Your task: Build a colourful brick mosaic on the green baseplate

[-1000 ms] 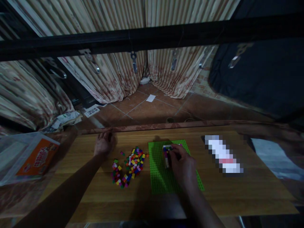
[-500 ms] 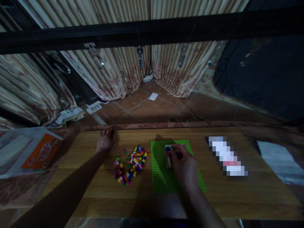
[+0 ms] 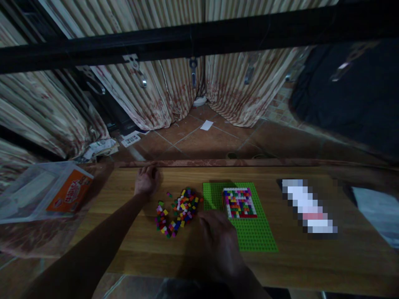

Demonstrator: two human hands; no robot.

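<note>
Right grip (image 3: 220, 240) near green baseplate (image 3: 258, 236), rectangular brick block (image 3: 239, 202), multicoloured, partly white-edged

One left hand (image 3: 147, 181) and one right hand (image 3: 220, 236) are at one table (image 3: 299, 261), with one green board (image 3: 256, 237) and one built slab of blocks (image 3: 239, 202). There is one plastic box (image 3: 50, 192), and one heap of loose blocks (image 3: 186, 207), too small and crowded to count.
</note>
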